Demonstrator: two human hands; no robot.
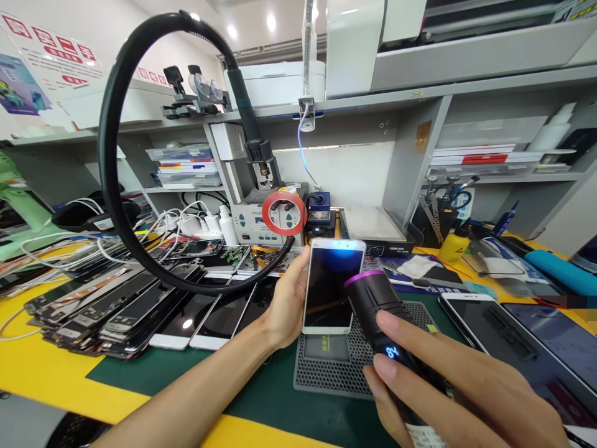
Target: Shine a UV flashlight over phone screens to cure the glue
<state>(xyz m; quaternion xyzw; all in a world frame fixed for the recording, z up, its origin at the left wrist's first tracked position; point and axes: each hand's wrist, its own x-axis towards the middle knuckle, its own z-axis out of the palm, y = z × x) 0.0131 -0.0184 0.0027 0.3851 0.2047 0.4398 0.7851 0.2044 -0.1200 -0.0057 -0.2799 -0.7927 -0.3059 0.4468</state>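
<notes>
Phone repair wkshp: stacked screens [109, 311]

the black torch [377, 309] shows "84" on its small lit display.

Bare green mat [140, 370] is left open at the near left. Passage is barred leftward by stacked screens [107, 317], overhead by a black hose [108, 162], rightward by flat phones [522, 336], centrally by the held phone [329, 292].

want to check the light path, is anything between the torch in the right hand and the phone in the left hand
Nothing visible does. The right hand holds the black torch with its purple-ringed head just in front of the dark screen of the white phone, held by the left hand. The black hose loops off to their left.
</notes>
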